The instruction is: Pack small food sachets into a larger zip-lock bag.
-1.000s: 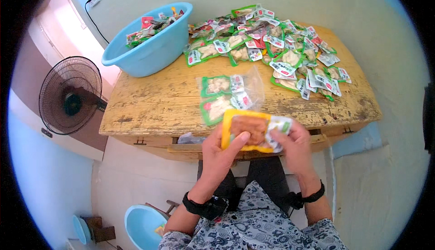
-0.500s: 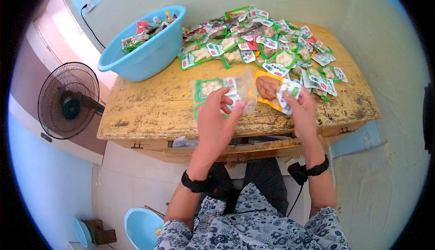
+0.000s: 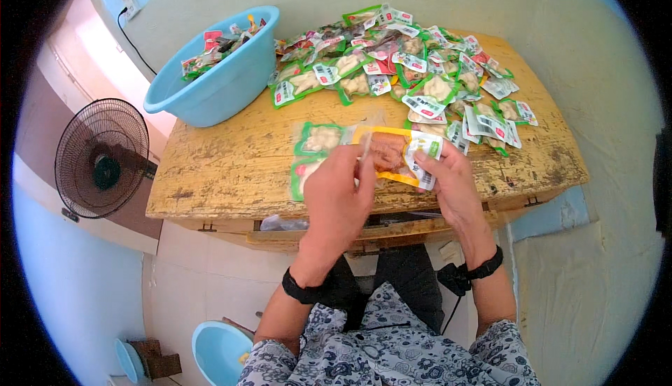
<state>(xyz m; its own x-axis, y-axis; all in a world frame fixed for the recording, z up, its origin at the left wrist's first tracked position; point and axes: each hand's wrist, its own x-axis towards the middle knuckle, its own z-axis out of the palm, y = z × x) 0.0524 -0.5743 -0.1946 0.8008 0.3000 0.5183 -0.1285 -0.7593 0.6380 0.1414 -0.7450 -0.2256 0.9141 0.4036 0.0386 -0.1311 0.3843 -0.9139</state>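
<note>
A yellow-edged food packet [image 3: 392,149] with brown contents is pinched at its white right end by my right hand [image 3: 451,177]. Its left end overlaps the mouth of a clear plastic bag [image 3: 297,172] on the table, though how far inside it reaches I cannot make out. Green-edged packets with pale contents [image 3: 323,139] lie in that bag. My left hand [image 3: 339,188] is closed at the bag's open edge, covering part of the bag; its fingertips are partly hidden and slightly blurred.
Many green-edged packets [image 3: 437,88] are heaped along the back of the worn yellow table [image 3: 210,169]. A blue basin [image 3: 227,88] with more packets stands back left. Below the table front, a drawer [image 3: 322,235] is partly open. A fan [image 3: 105,162] stands left, another basin [image 3: 213,351] below.
My right hand has brought the yellow-edged packet leftward to the clear bag's mouth. My left hand's spread fingers have closed at the bag's edge.
</note>
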